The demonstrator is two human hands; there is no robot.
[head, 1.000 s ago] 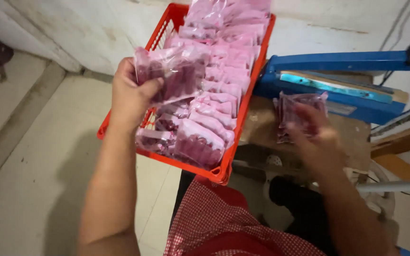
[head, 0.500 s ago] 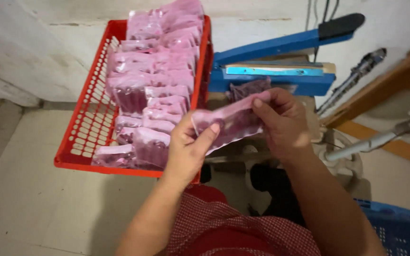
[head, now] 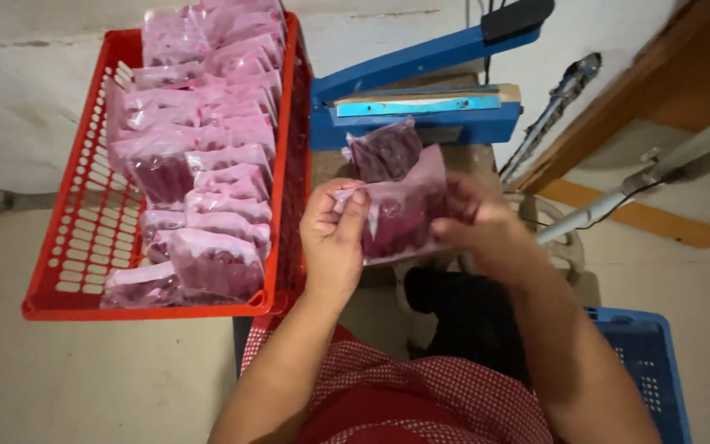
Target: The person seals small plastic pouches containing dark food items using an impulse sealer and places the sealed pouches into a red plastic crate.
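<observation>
Your left hand and right hand both pinch one pink filled pouch (open end up) near the blue heat sealer, right of the red basket.

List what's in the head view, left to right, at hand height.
red basket of pink pouches → left hand → pink pouch held between both hands → right hand → blue crate, lower down at the right edge.

pink pouch: held | pink pouches: red basket
</observation>
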